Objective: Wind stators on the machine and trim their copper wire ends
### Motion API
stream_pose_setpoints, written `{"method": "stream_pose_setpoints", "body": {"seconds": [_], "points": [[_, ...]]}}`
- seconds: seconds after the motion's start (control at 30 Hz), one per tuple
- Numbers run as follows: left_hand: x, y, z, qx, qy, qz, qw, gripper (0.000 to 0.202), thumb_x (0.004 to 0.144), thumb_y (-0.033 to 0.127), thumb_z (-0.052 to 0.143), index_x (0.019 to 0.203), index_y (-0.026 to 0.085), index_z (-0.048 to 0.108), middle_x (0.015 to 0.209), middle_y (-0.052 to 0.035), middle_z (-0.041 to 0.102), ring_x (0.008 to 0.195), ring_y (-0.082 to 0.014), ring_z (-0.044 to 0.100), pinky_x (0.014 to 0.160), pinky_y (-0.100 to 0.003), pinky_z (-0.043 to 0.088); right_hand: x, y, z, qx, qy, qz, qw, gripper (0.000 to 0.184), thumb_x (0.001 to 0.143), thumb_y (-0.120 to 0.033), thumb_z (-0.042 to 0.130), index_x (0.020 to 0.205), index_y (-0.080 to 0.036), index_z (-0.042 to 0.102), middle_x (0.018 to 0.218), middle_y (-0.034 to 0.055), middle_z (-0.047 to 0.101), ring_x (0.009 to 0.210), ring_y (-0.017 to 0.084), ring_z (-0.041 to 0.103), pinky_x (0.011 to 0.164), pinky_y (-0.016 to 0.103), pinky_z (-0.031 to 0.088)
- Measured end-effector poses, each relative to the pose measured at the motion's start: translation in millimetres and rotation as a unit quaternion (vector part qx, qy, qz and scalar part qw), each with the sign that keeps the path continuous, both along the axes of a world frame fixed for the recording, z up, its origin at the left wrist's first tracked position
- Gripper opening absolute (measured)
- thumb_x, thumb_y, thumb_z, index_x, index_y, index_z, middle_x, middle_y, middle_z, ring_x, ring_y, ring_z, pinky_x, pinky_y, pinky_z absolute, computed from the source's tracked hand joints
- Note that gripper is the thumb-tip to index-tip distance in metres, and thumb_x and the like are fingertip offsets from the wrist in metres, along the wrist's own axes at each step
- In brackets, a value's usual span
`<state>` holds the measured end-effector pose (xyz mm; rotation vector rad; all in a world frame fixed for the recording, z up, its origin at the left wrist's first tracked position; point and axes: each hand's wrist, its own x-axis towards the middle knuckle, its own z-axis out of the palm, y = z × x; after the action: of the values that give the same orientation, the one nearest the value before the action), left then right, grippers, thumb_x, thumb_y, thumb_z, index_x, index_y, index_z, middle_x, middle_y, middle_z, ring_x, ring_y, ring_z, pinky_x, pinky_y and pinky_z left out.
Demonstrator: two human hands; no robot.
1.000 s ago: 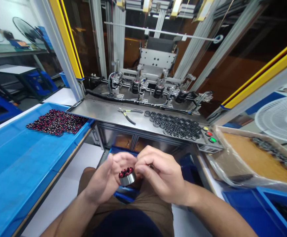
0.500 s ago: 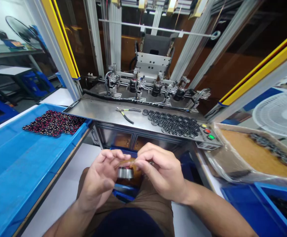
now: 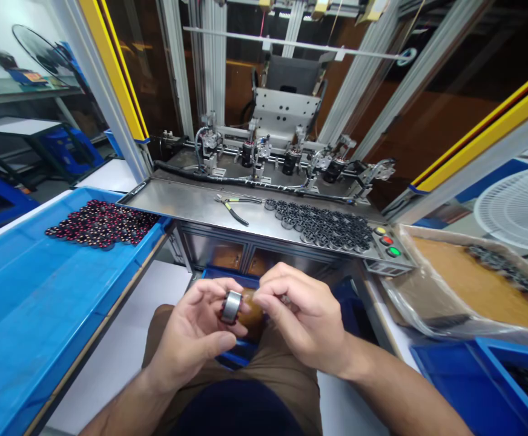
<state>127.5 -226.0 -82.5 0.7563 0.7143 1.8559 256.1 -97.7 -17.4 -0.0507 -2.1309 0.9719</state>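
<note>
My left hand (image 3: 195,330) holds a small round metal motor core (image 3: 231,306) between thumb and fingertips, its steel rim turned toward me. My right hand (image 3: 303,315) is closed in a pinch just right of it; what the fingers pinch is too small to make out. Both hands are over my lap, in front of a steel machine shelf (image 3: 191,206).
A blue tray (image 3: 28,290) at left carries a heap of red-wound cores (image 3: 103,223). On the shelf lie pliers (image 3: 232,209), a pile of dark ring parts (image 3: 325,224) and coloured buttons (image 3: 386,240). A lined carton (image 3: 473,284) and blue bins (image 3: 486,375) stand at right.
The core has been rolled in my left hand: its red windings faced up a second ago, now only its steel side shows. My hands have stayed together over my lap.
</note>
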Motion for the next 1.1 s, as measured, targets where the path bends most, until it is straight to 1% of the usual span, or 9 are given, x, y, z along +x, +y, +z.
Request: {"method": "stream_pose_setpoints", "body": {"seconds": [0.13,0.23,0.33,0.47,0.53,0.67,0.87,1.0,1.1], "points": [[1.7,1.2,-3.3,0.024,0.022,0.053,0.998,0.042,0.069,0.015,0.082,0.106,0.026,0.065,0.111,-0.0012,0.064,0.107,-0.0164,0.063,0.093,-0.025,0.052,-1.7,1.1,-3.2,0.001,0.026,0.024,0.999,0.012,0.087,-0.007,0.059,0.077,-0.012,0.065,0.068,0.005,0.063,0.066,0.013,0.059,0.061,0.025,0.05],[1.4,1.8,-8.2,0.002,0.048,0.006,0.999,0.044,0.074,0.026,0.08,0.115,0.024,0.065,0.109,-0.0053,0.067,0.101,-0.0168,0.065,0.086,-0.024,0.054,-2.8,2.2,-5.8,-0.002,0.04,0.044,0.998,0.01,0.086,-0.007,0.06,0.08,-0.012,0.066,0.069,0.0059,0.064,0.066,0.013,0.059,0.06,0.025,0.05],[-0.3,3.9,-12.9,0.007,0.084,0.044,0.996,0.031,0.077,0.026,0.078,0.107,0.023,0.07,0.108,-0.0058,0.068,0.1,-0.0172,0.065,0.084,-0.024,0.054,-2.9,-1.0,-7.2,-0.013,0.048,0.024,0.998,0.01,0.085,-0.006,0.061,0.078,-0.011,0.067,0.069,0.0064,0.064,0.067,0.013,0.059,0.061,0.025,0.049],[-5.6,8.3,-15.0,0.016,0.106,0.116,0.987,0.024,0.078,0.022,0.077,0.1,0.025,0.071,0.12,-0.0046,0.065,0.106,-0.0178,0.065,0.092,-0.026,0.052,-1.5,-15.7,-11.3,-0.129,0.014,-0.045,0.991,0.016,0.086,-0.012,0.062,0.071,-0.013,0.066,0.068,0.0035,0.062,0.066,0.011,0.058,0.062,0.024,0.047],[-8.5,10.0,-14.2,0.02,0.097,0.111,0.989,0.023,0.078,0.023,0.076,0.1,0.026,0.071,0.123,-0.0043,0.063,0.103,-0.0176,0.067,0.091,-0.028,0.053,-0.9,-24.5,-17.1,-0.248,-0.046,-0.019,0.968,0.021,0.087,-0.02,0.064,0.067,-0.014,0.063,0.065,0.0017,0.061,0.06,0.01,0.056,0.057,0.023,0.045],[-11.5,11.3,-11.2,0.03,0.078,0.083,0.993,0.021,0.078,0.024,0.076,0.098,0.026,0.072,0.117,-0.0039,0.066,0.101,-0.0176,0.069,0.09,-0.028,0.054,-3.4,-35.8,-35.2,-0.453,-0.129,0.078,0.879,0.028,0.085,-0.037,0.067,0.069,-0.015,0.062,0.06,0.0006,0.062,0.052,0.009,0.053,0.053,0.022,0.044],[-14.6,9.8,-11.9,0.045,0.084,0.072,0.993,0.019,0.078,0.023,0.077,0.097,0.025,0.072,0.116,-0.0048,0.068,0.101,-0.0184,0.069,0.086,-0.028,0.056,-7.7,-34.6,-53.8,-0.553,-0.083,0.141,0.817,0.032,0.079,-0.044,0.073,0.073,-0.013,0.066,0.063,0.0027,0.065,0.054,0.01,0.057,0.056,0.023,0.046],[-15.7,8.5,-12.5,0.062,0.142,0.071,0.985,0.021,0.077,0.022,0.077,0.097,0.026,0.072,0.116,-0.0066,0.07,0.116,-0.0241,0.063,0.092,-0.034,0.054,-8.8,-35.7,-56.6,-0.621,-0.05,0.218,0.751,0.052,0.081,-0.06,0.065,0.09,-0.01,0.072,0.08,0.01,0.068,0.073,0.018,0.065,0.068,0.03,0.052],[-15.2,6.9,-10.3,0.056,0.204,0.061,0.975,0.026,0.077,0.022,0.077,0.101,0.029,0.071,0.117,-0.0059,0.07,0.13,-0.0261,0.052,0.105,-0.042,0.045,-10.2,-36.6,-59.0,-0.626,-0.05,0.251,0.737,0.046,0.08,-0.055,0.068,0.091,-0.011,0.072,0.077,0.0067,0.066,0.071,0.015,0.062,0.071,0.028,0.05]]}}
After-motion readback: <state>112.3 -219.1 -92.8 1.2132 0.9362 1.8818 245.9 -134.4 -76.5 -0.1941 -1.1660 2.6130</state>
